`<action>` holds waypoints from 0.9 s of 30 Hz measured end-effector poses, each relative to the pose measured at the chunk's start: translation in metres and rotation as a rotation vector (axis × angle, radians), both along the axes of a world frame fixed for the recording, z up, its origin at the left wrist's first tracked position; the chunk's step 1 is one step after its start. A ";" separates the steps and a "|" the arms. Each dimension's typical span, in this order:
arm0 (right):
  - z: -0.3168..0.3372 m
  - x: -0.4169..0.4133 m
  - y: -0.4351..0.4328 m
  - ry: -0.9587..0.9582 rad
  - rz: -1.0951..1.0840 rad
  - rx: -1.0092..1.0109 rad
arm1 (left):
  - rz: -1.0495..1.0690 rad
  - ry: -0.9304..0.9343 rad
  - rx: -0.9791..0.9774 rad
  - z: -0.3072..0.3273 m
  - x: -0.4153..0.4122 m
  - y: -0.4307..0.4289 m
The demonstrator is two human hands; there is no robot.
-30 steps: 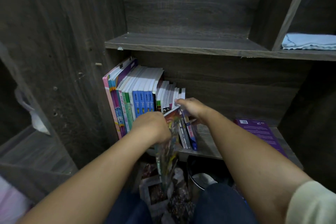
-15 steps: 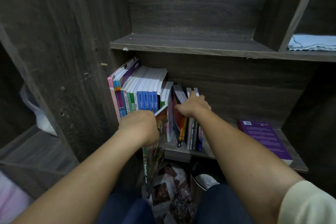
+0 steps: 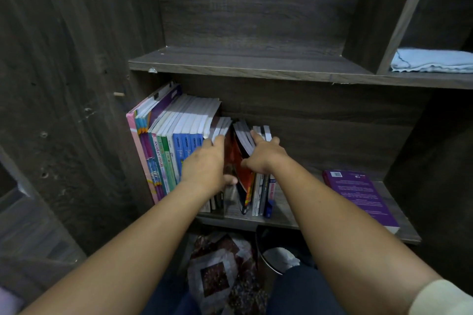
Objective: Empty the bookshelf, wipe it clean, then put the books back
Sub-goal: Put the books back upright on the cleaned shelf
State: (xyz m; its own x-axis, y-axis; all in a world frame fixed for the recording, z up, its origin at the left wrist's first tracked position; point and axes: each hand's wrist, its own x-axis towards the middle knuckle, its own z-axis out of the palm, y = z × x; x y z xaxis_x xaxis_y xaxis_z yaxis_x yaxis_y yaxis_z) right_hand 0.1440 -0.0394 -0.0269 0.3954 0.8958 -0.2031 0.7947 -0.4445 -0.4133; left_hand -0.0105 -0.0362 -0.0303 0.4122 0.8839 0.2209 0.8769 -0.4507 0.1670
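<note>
A row of tall books [image 3: 174, 151] stands at the left end of the lower shelf [image 3: 289, 206] of the dark wooden bookshelf. My left hand [image 3: 204, 163] grips a thin dark-red book [image 3: 228, 153] in the gap right of that row, fingers over its top and thumb low on its front edge. My right hand [image 3: 265, 156] holds a small group of slim books [image 3: 258, 192], fingers over their tops and thumb round the orange-red one, which leans to the right. A purple book [image 3: 358, 197] lies flat at the shelf's right end.
A folded light-blue cloth [image 3: 432, 60] lies in the upper right compartment. The upper shelf [image 3: 243, 64] holds nothing in view. Below the lower shelf sit a patterned floor piece [image 3: 217, 271] and a dark round container [image 3: 271, 261]. A wooden side panel [image 3: 76, 110] closes off the left.
My left hand has lifted the thin book from below shelf level and slid it into the gap. My right hand has tilted the slim books to the right, widening that gap.
</note>
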 end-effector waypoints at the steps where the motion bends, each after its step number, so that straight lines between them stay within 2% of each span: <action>1: 0.002 0.002 0.000 0.011 0.009 -0.020 | 0.004 0.087 0.067 -0.002 -0.002 0.002; 3: 0.005 0.002 0.000 0.028 0.025 -0.046 | 0.007 0.185 0.227 -0.007 -0.008 0.006; 5: 0.007 0.002 0.000 0.042 0.042 -0.061 | -0.009 0.201 0.350 -0.014 -0.011 0.008; 10: 0.009 -0.001 0.001 0.033 0.075 -0.108 | 0.057 0.225 0.516 -0.031 -0.008 0.021; 14: 0.011 0.001 0.001 0.002 0.093 -0.151 | 0.122 0.327 0.553 -0.051 -0.005 0.031; 19: 0.013 0.005 -0.001 0.016 0.108 -0.182 | 0.119 0.226 0.552 -0.059 -0.005 0.030; 22: 0.013 0.005 -0.001 -0.002 0.125 -0.179 | 0.043 0.139 0.516 -0.064 -0.008 0.027; 27: 0.013 0.003 -0.001 -0.012 0.121 -0.173 | 0.072 0.164 0.493 -0.057 -0.004 0.021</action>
State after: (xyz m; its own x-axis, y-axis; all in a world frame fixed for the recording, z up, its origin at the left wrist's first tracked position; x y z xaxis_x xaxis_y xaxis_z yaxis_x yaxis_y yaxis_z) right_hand 0.1470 -0.0404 -0.0140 0.2903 0.8890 -0.3541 0.8509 -0.4091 -0.3296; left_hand -0.0149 -0.0154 -0.0869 0.4183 0.7186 0.5556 0.9054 -0.3785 -0.1922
